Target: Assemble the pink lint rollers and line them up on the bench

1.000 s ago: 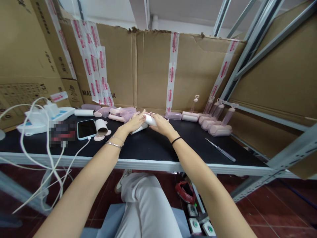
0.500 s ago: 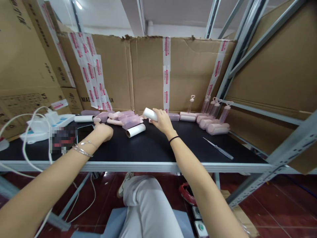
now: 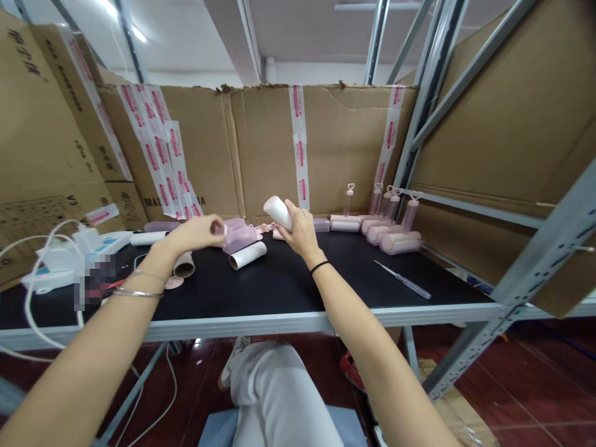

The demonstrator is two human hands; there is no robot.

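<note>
My right hand (image 3: 300, 231) is closed around a white lint roll (image 3: 280, 213), held tilted above the black table, its pale pink end facing up and left. My left hand (image 3: 198, 234) is at the left end of the translucent pink plastic cases (image 3: 242, 238). Its fingers are curled, thumb towards fingertips, and whatever sits between them is too small to make out. Below the cases lies a white roll with an open cardboard core (image 3: 248, 255). Under my left wrist, another hollow roll (image 3: 185, 265) lies partly hidden beside a flat pink disc (image 3: 174, 283).
At the right stand several pink lint rollers (image 3: 399, 243) with heart-shaped loops. A clear-handled screwdriver (image 3: 410, 284) lies in front of them. Left are a power strip (image 3: 109, 242) and white cables (image 3: 28, 298). Taped cardboard (image 3: 265, 149) walls the back; a metal post (image 3: 516, 279) rises at right.
My left hand has moved right and up to the pink cases, uncovering the hollow roll and disc. My right hand has tipped the held roll more upright. The view has shifted slightly.
</note>
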